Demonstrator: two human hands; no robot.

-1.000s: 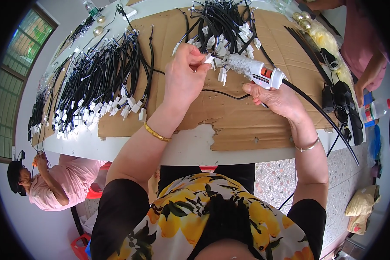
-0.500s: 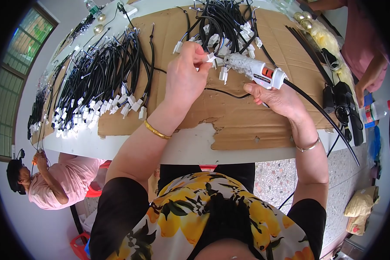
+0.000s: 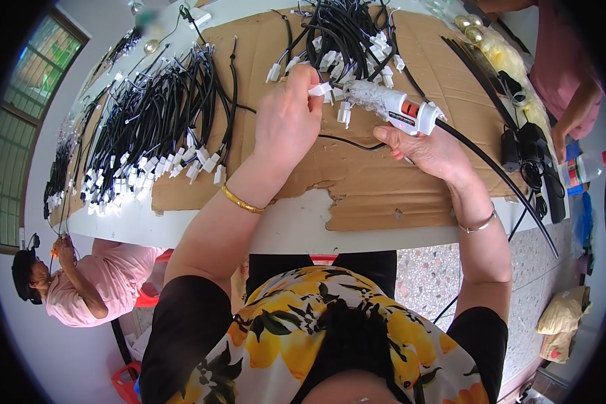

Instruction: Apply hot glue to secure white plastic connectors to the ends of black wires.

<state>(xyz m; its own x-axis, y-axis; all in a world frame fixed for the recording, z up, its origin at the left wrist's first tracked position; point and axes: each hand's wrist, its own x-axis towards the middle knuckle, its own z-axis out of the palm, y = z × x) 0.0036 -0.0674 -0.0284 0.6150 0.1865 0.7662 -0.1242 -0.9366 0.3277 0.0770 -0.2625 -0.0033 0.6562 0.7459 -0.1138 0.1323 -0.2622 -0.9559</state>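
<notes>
My left hand (image 3: 291, 118) pinches a small white connector (image 3: 320, 89) on the end of a black cable, holding it at the nozzle of a white glue gun (image 3: 392, 106). My right hand (image 3: 431, 149) grips the gun's handle, with its thick black cord (image 3: 498, 178) trailing off to the right over the table edge. Both hands work over a brown cardboard sheet (image 3: 357, 182) that covers the white table (image 3: 202, 229). A tangled heap of black cables with white connectors (image 3: 343, 37) lies just beyond the hands.
A long row of black cables with white plugs (image 3: 148, 128) lies on the left of the table. Black parts (image 3: 526, 151) and yellow bags (image 3: 505, 57) sit at right, near another person's arm (image 3: 572, 114). A person in pink (image 3: 81, 283) crouches lower left.
Both hands stay almost still; the left hand's fingers have shifted slightly on the connector at the gun's tip.
</notes>
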